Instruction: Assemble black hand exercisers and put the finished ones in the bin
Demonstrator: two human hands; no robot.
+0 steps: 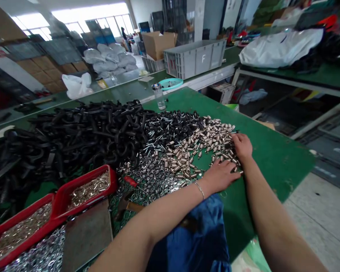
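A heap of small metal springs (pixel 181 160) lies on the green table. My left hand (pixel 221 176) rests palm down at its near right edge, fingers spread over several springs. My right hand (pixel 243 146) is at the heap's far right edge, fingers curled together against the springs. A small dark piece (pixel 235 132) shows at its fingertips; whether it is held I cannot make out. Black-headed screws (pixel 170 128) lie behind the springs, and metal rings (pixel 155 177) spread to their left.
Black curved parts (pixel 102 128) are piled at the left. Red trays (pixel 112 177) hold small metal pieces, beside a flat metal plate (pixel 87 234). A hammer (pixel 134 206) and a red-handled screwdriver (pixel 130 181) lie among rings. A glass bottle (pixel 159 99) and grey crate (pixel 194 58) stand behind.
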